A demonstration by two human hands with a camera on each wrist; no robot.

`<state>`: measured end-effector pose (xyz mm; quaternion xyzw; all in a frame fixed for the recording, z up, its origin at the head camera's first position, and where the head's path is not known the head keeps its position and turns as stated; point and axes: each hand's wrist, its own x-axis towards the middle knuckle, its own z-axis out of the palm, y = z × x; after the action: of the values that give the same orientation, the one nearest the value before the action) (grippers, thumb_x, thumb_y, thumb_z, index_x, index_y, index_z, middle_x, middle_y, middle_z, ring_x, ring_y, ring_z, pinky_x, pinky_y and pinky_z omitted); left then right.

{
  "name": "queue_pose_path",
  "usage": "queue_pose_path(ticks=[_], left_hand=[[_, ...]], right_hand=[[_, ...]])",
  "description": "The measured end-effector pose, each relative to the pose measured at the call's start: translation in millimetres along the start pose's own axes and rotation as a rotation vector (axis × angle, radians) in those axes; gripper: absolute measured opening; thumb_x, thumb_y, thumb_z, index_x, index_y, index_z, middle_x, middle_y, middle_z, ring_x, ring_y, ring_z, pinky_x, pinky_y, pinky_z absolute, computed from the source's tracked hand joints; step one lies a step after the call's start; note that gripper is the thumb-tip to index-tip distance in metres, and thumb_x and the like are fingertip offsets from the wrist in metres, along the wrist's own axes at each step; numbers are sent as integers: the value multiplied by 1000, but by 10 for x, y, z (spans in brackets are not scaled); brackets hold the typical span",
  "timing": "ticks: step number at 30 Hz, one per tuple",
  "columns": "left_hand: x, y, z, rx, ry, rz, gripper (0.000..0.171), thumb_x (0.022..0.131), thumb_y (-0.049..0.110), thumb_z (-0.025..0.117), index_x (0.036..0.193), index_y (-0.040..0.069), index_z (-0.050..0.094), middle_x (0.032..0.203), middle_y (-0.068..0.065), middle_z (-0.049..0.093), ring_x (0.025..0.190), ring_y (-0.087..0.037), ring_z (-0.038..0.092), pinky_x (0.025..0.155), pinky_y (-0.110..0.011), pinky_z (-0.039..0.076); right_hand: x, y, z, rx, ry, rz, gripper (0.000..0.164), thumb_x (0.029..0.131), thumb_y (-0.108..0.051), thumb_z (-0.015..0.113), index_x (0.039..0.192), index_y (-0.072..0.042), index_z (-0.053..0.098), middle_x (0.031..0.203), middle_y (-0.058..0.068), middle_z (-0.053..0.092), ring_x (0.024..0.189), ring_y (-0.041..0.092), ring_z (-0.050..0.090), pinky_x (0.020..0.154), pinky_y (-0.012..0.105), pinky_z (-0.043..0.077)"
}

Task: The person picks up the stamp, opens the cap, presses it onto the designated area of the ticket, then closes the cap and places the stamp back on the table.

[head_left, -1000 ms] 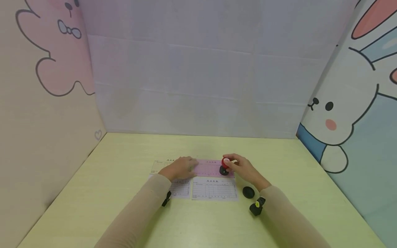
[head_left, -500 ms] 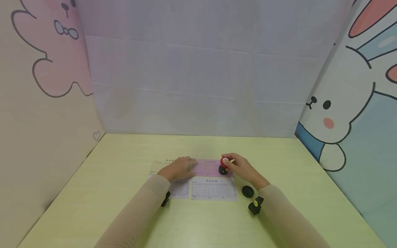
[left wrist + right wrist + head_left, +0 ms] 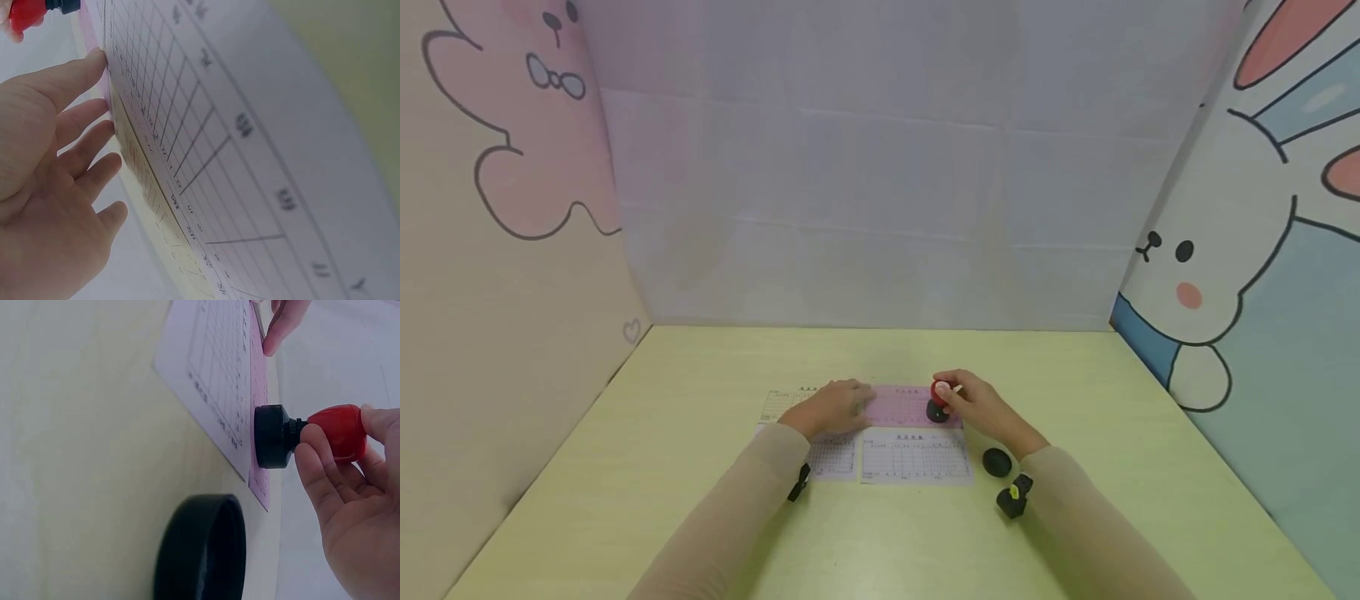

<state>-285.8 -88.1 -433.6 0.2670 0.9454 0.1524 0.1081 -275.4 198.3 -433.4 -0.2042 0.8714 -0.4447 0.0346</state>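
A stamp (image 3: 340, 430) with a red knob and round black base stands on the right part of the pink form (image 3: 898, 407). My right hand (image 3: 988, 406) grips the red knob between thumb and fingers. In the right wrist view the black base meets the paper. My left hand (image 3: 831, 408) rests with extended, spread fingers on the forms, its fingertips at the pink sheet's left part. The left wrist view shows those fingertips (image 3: 100, 62) touching the paper. A white form (image 3: 917, 457) lies just in front of the pink one.
A round black cap (image 3: 997, 462) lies on the table right of the white form, hollow side visible in the right wrist view. A yellowish form (image 3: 782, 406) and another white form (image 3: 833, 458) lie partly under my left hand and arm. Walls (image 3: 865, 208) enclose the table.
The head view has shifted slightly. Both hands, the stamp and the forms keep their places relative to one another.
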Motion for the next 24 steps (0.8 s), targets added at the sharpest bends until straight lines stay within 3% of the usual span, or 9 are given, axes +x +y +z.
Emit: queue_pose_path(ticks=[24], left_hand=[[-47, 65, -52, -22, -5, 2, 56, 100, 28, 64, 148, 5, 47, 154, -16, 42, 144, -35, 35, 121, -50, 18]], right_hand=[[-18, -11, 27, 22, 3, -27, 44, 106, -25, 54, 137, 7, 51, 118, 15, 63, 87, 21, 65, 80, 27, 55]])
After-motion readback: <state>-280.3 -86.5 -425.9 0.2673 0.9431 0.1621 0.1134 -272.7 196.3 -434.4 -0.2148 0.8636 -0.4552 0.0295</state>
